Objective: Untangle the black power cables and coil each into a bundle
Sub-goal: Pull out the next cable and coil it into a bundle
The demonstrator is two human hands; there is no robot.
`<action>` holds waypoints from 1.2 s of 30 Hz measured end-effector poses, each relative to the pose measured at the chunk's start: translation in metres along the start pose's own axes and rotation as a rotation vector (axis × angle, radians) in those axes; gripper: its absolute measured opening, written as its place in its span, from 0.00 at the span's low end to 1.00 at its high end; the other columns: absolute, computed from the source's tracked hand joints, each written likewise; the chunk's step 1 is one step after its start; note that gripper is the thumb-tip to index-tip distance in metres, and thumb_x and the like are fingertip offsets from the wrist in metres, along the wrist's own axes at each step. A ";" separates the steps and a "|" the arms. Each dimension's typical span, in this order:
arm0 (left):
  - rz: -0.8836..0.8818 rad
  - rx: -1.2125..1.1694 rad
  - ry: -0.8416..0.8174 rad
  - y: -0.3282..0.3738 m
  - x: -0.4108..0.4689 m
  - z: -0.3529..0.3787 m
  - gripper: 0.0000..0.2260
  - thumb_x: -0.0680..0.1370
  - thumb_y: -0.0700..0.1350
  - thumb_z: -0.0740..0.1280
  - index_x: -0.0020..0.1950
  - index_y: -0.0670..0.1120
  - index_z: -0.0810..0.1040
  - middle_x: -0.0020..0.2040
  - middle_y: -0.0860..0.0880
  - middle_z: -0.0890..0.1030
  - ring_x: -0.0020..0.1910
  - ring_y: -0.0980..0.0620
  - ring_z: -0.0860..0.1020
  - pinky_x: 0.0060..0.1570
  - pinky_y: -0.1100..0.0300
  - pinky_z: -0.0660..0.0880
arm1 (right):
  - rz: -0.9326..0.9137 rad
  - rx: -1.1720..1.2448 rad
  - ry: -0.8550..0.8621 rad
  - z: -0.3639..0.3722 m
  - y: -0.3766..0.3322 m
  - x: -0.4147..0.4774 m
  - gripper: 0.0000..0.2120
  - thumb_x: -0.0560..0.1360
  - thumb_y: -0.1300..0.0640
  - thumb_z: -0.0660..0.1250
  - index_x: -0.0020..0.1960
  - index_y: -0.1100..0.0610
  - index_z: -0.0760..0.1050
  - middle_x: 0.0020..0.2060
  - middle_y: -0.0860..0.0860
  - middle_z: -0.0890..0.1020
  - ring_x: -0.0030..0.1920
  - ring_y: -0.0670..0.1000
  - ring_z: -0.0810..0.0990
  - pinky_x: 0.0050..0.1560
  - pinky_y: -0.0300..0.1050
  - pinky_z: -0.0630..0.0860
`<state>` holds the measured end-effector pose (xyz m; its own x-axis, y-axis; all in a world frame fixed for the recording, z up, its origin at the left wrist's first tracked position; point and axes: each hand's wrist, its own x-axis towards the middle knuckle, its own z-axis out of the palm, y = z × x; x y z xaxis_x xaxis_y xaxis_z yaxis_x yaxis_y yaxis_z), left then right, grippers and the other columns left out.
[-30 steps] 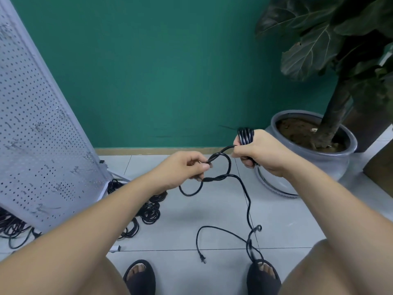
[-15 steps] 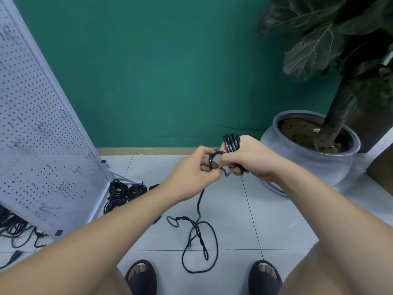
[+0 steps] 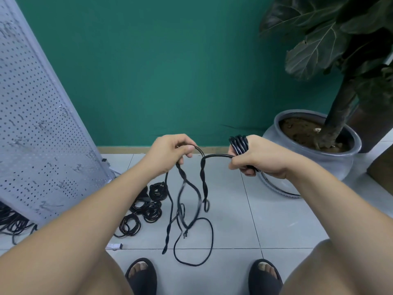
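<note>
A black power cable (image 3: 192,211) hangs in twisted loops between my hands down to the tiled floor. My right hand (image 3: 258,159) grips a coil (image 3: 239,144) of several turns of that cable, the turns wrapped over the hand's top. My left hand (image 3: 170,151) pinches the cable a short way along, held at the same height. A taut stretch (image 3: 217,156) runs between the two hands. The loose end with its plug (image 3: 185,235) dangles among the loops.
Several coiled black cable bundles (image 3: 146,209) lie on the floor to the left, beside a leaning white pegboard (image 3: 36,133). More loose cables (image 3: 10,220) sit under it. A grey plant pot (image 3: 312,154) stands at the right. My sandalled feet (image 3: 141,275) are below.
My hands have drawn apart, the left moving leftward along the cable. The hanging cable has swung and now dangles in twisted loops between them.
</note>
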<state>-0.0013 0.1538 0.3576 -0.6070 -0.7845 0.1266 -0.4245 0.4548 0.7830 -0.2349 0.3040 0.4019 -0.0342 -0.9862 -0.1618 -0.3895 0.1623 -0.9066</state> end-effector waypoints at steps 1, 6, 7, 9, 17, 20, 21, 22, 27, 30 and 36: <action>-0.015 0.060 0.017 -0.005 0.003 -0.003 0.05 0.83 0.45 0.70 0.52 0.54 0.85 0.41 0.53 0.87 0.32 0.55 0.80 0.42 0.55 0.79 | -0.006 0.011 0.017 -0.001 -0.001 -0.001 0.19 0.71 0.72 0.71 0.34 0.57 0.64 0.32 0.55 0.63 0.31 0.54 0.64 0.33 0.48 0.60; -0.038 0.383 -0.040 -0.033 0.015 -0.010 0.06 0.83 0.52 0.70 0.49 0.54 0.86 0.44 0.53 0.84 0.44 0.51 0.83 0.49 0.50 0.80 | -0.029 0.127 0.106 -0.006 -0.001 -0.001 0.15 0.73 0.74 0.69 0.39 0.59 0.69 0.32 0.54 0.64 0.31 0.53 0.63 0.34 0.48 0.60; -0.033 0.458 -0.059 -0.035 0.015 -0.006 0.06 0.83 0.53 0.71 0.50 0.54 0.86 0.47 0.53 0.82 0.47 0.48 0.81 0.51 0.51 0.78 | -0.028 0.137 0.107 -0.005 -0.001 -0.001 0.15 0.73 0.75 0.69 0.39 0.59 0.68 0.31 0.54 0.64 0.30 0.53 0.63 0.33 0.47 0.61; -0.044 0.504 -0.057 -0.037 0.012 0.005 0.03 0.82 0.52 0.72 0.52 0.55 0.86 0.51 0.52 0.78 0.48 0.49 0.79 0.53 0.51 0.76 | -0.021 0.158 0.103 -0.001 -0.001 0.001 0.17 0.74 0.74 0.68 0.37 0.57 0.67 0.29 0.53 0.65 0.30 0.53 0.63 0.32 0.45 0.61; -0.122 -0.394 -0.315 0.019 -0.033 0.054 0.12 0.79 0.36 0.69 0.61 0.45 0.77 0.50 0.42 0.88 0.55 0.44 0.86 0.59 0.50 0.83 | -0.002 0.281 0.105 0.009 -0.002 0.005 0.16 0.74 0.72 0.69 0.37 0.56 0.69 0.30 0.55 0.67 0.29 0.53 0.63 0.32 0.46 0.60; -0.122 -0.526 -0.376 0.021 -0.038 0.062 0.15 0.78 0.35 0.75 0.62 0.41 0.75 0.52 0.35 0.85 0.53 0.45 0.85 0.57 0.54 0.82 | -0.017 0.322 0.125 0.008 -0.005 0.004 0.17 0.75 0.73 0.69 0.36 0.55 0.68 0.29 0.53 0.67 0.28 0.52 0.63 0.31 0.45 0.60; -0.104 -0.531 -0.383 0.019 -0.038 0.062 0.15 0.78 0.35 0.76 0.61 0.42 0.76 0.51 0.36 0.85 0.51 0.46 0.84 0.57 0.54 0.82 | -0.021 0.336 0.139 0.007 -0.005 0.004 0.18 0.75 0.73 0.69 0.36 0.55 0.68 0.29 0.53 0.67 0.28 0.52 0.63 0.31 0.45 0.60; -0.090 -0.538 -0.391 0.018 -0.037 0.062 0.13 0.78 0.36 0.76 0.59 0.43 0.77 0.49 0.38 0.84 0.50 0.46 0.83 0.56 0.54 0.81 | -0.027 0.347 0.152 0.006 -0.005 0.005 0.18 0.74 0.73 0.69 0.36 0.55 0.68 0.29 0.52 0.67 0.28 0.52 0.64 0.31 0.45 0.60; -0.109 -0.600 -0.449 0.015 -0.033 0.056 0.09 0.77 0.37 0.77 0.51 0.48 0.79 0.50 0.42 0.80 0.50 0.47 0.76 0.52 0.57 0.75 | -0.040 0.331 0.179 0.000 -0.003 0.005 0.19 0.74 0.73 0.68 0.34 0.54 0.67 0.29 0.53 0.67 0.28 0.52 0.63 0.32 0.45 0.60; -0.106 -0.512 -0.445 0.017 -0.032 0.051 0.11 0.77 0.35 0.76 0.49 0.47 0.77 0.48 0.44 0.81 0.47 0.48 0.76 0.48 0.59 0.75 | -0.042 0.295 0.185 -0.003 -0.003 0.004 0.18 0.74 0.73 0.68 0.34 0.55 0.68 0.29 0.54 0.68 0.29 0.52 0.64 0.33 0.46 0.60; 0.054 -0.043 -0.247 0.006 -0.021 0.045 0.14 0.73 0.36 0.74 0.42 0.49 0.70 0.35 0.55 0.74 0.35 0.52 0.69 0.40 0.55 0.70 | -0.063 0.236 0.224 -0.001 -0.006 0.004 0.18 0.73 0.73 0.67 0.33 0.55 0.68 0.29 0.55 0.67 0.29 0.53 0.64 0.32 0.46 0.61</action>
<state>-0.0209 0.1921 0.3320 -0.7757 -0.6307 0.0204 -0.3612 0.4702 0.8053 -0.2336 0.2987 0.4066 -0.2283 -0.9729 -0.0366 -0.1739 0.0777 -0.9817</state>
